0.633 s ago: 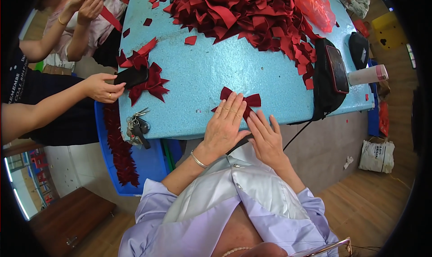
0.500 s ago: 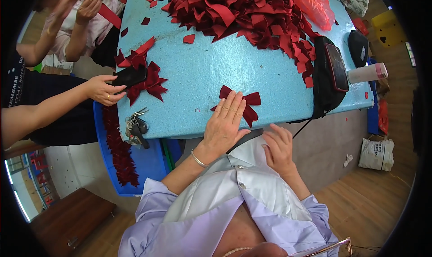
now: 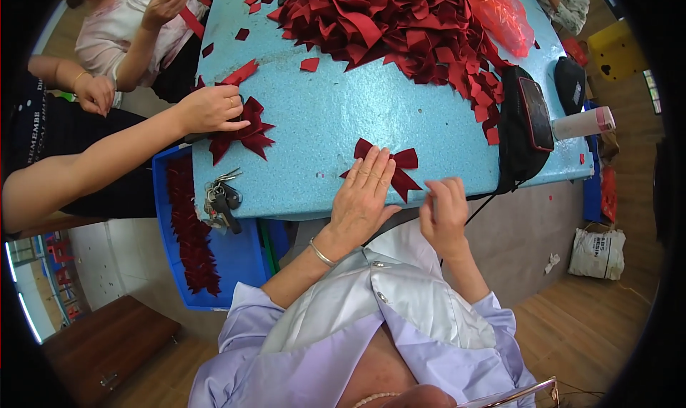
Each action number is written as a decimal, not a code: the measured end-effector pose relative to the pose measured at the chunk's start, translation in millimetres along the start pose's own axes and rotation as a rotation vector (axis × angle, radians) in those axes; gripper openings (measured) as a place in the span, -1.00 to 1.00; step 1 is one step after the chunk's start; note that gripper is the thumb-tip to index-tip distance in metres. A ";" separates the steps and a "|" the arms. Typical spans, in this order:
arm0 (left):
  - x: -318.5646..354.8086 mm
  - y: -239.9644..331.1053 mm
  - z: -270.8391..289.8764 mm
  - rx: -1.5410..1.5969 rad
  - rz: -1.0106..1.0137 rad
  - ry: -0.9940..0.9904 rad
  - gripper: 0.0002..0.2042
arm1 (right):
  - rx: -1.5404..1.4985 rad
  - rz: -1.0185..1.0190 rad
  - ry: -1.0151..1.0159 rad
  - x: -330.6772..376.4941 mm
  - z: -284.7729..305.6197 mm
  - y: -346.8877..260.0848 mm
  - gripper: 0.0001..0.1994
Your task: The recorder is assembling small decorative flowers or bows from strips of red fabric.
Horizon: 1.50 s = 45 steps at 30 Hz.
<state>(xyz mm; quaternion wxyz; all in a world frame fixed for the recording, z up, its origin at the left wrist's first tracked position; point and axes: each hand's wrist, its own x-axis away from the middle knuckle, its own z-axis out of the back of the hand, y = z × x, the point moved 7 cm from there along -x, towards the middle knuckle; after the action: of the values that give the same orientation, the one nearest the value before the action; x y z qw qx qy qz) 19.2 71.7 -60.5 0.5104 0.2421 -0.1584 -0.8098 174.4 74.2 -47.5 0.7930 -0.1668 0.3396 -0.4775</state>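
A dark red fabric bow (image 3: 406,159) with pointed tails lies on the blue speckled tabletop (image 3: 307,129), close to its front edge. My left hand (image 3: 363,193) rests flat on it, fingers stretched out and covering its middle and part of its left side. A silver bangle circles that wrist. Right of the bow, near the table's edge, my right hand (image 3: 446,216) is raised with loosely bent fingers. I see nothing held in it.
A large heap of red fabric pieces (image 3: 379,22) covers the far side. Keys (image 3: 223,197) lie front left, above a blue bin (image 3: 246,265) of red fabric. A black bag (image 3: 516,115) and pink bottle (image 3: 582,123) stand right. A co-worker's hand (image 3: 214,109) reaches over other red bows (image 3: 251,133).
My right hand has risen slightly, its fingers more bent. My left hand stays flat on the bow. The co-worker's hand on the left has reached farther over the table, toward the other bows.
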 end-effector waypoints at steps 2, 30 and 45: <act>-0.5 0.1 1.5 0.002 0.006 0.003 -0.14 | 0.004 0.003 -0.016 7.3 7.8 -2.1 -0.61; 17.2 -21.3 25.7 -0.087 -0.065 0.269 -0.82 | 0.151 0.247 -0.255 -34.5 -59.8 -31.7 -0.46; 30.4 -7.8 22.2 -0.122 -0.034 0.067 -0.40 | 0.058 0.221 -0.257 -38.0 -50.7 -31.5 -0.54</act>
<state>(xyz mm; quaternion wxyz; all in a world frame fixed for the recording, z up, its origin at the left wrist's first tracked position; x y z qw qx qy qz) -10.0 47.7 -53.0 0.5153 0.2402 -0.0874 -0.8180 106.9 94.9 -50.7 0.8821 -0.1650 0.2376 -0.3717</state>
